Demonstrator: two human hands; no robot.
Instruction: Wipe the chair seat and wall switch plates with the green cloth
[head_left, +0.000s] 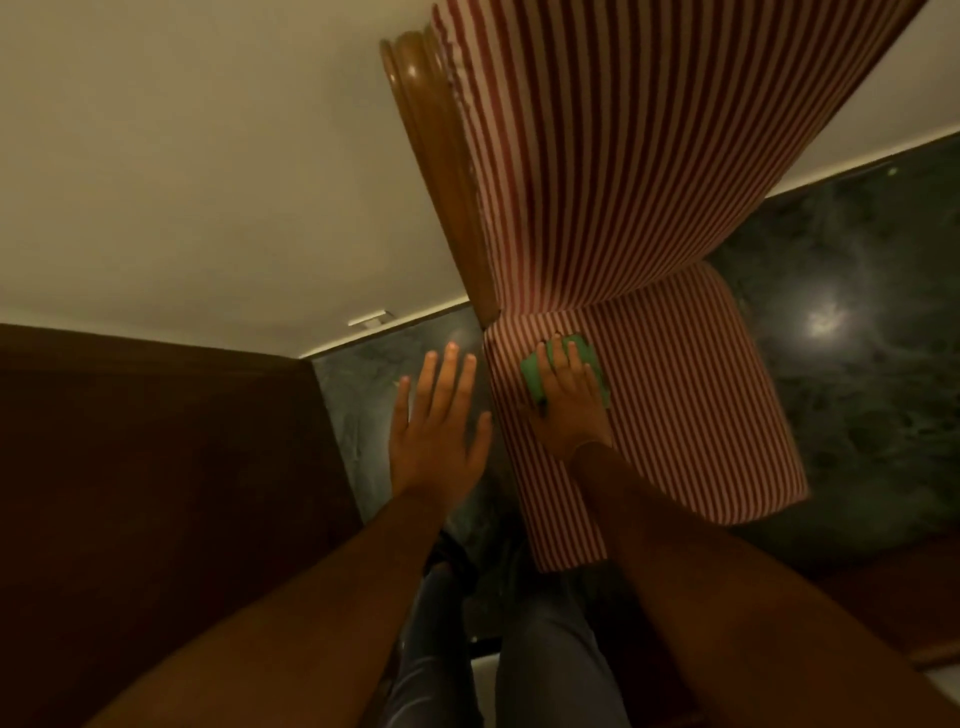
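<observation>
A chair with red-and-white striped fabric stands in front of me, its seat (691, 405) below a tall striped backrest (623, 156) edged with a polished wooden frame (441, 171). A green cloth (532, 376) lies flat on the seat near the back left corner. My right hand (566, 400) presses down on the cloth with fingers spread over it. Beside the seat's left edge, my left hand (439, 421) hovers over the floor with fingers apart and nothing in it. No wall switch plate is in view.
A dark wooden piece of furniture (156, 493) fills the left side. The floor (857, 364) is dark polished stone with a light glare. A cream wall (208, 156) rises behind, with a small fitting (370, 318) near its base. My legs (519, 649) are below.
</observation>
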